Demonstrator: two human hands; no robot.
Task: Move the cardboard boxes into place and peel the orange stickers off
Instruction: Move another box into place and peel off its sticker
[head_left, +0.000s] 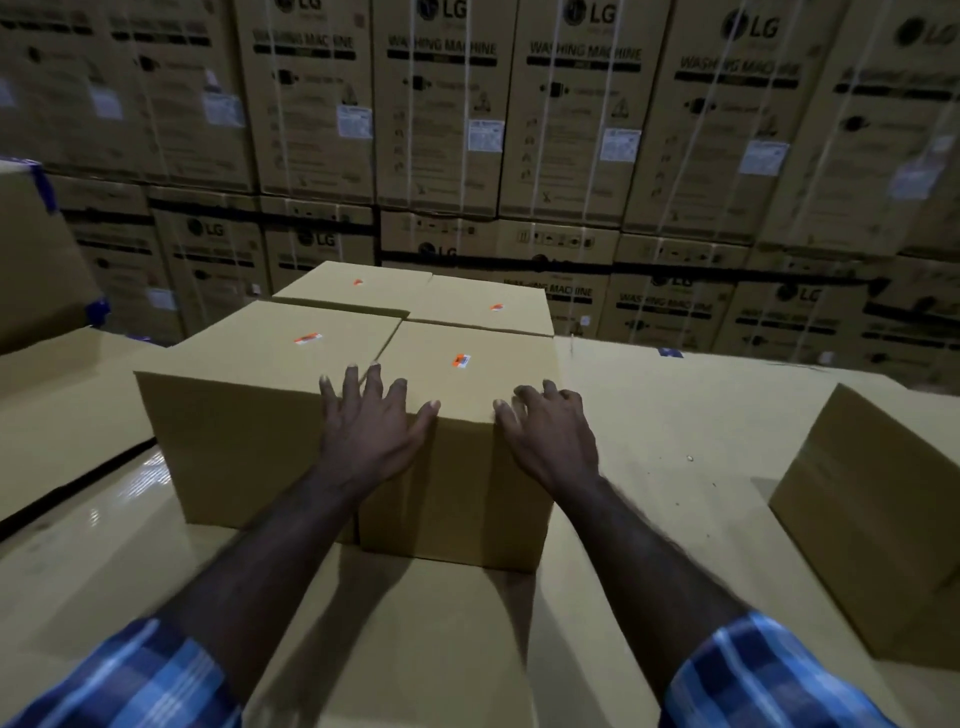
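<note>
Both our hands rest on the near top edge of the front right box (457, 415): our left hand (371, 421) lies flat with fingers spread over its left corner, reaching the seam with the neighbouring box, and our right hand (548, 428) sits at its right corner with fingers bent over the edge, grasping nothing.

Around us, a wall of printed washing machine cartons (519, 130) fills the background, strapped with white bands. A loose plain box (872, 519) stands well apart to our right, and another carton (31, 260) with blue tape rises at far left. Nothing stands between our hands and the stickers.

We see four plain brown boxes set tight together in a square on a flat cardboard layer (675, 441). The front left box (249, 415) touches ours; two rear boxes (415, 296) sit just behind. Each top carries one small orange sticker; the nearest sticker (461, 360) lies near the middle of our box, just beyond our fingertips, untouched.
</note>
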